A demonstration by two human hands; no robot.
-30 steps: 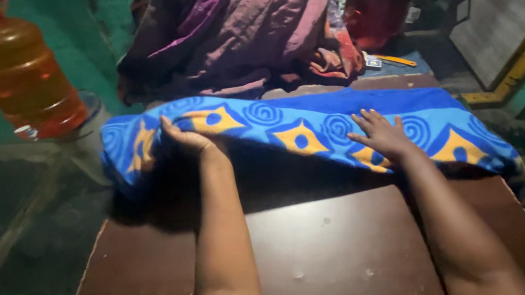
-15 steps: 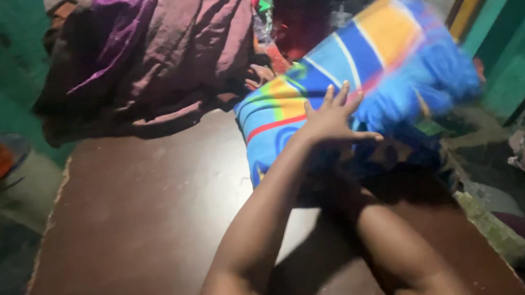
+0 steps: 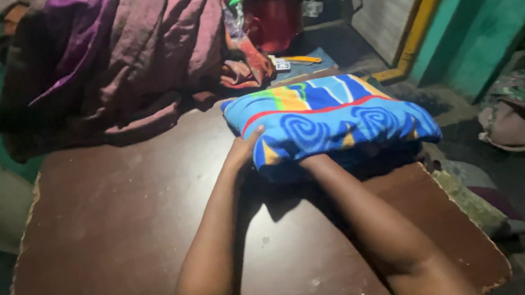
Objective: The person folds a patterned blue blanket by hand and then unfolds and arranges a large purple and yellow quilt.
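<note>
folded towel (image 3: 332, 119) on table (image 3: 117, 248) right | clothes heap (image 3: 114, 51) behind

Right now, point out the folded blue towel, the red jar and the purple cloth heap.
folded blue towel (image 3: 336, 122), head view, middle of its top face.
red jar (image 3: 274, 9), head view, front of its body.
purple cloth heap (image 3: 121, 50), head view, centre of the pile.

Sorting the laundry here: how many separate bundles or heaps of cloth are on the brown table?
2. The folded blue patterned cloth lies at the table's far right, left hand on its edge, right hand hidden beneath. The purple-maroon heap sits at the far left; it may hide more pieces.
</note>
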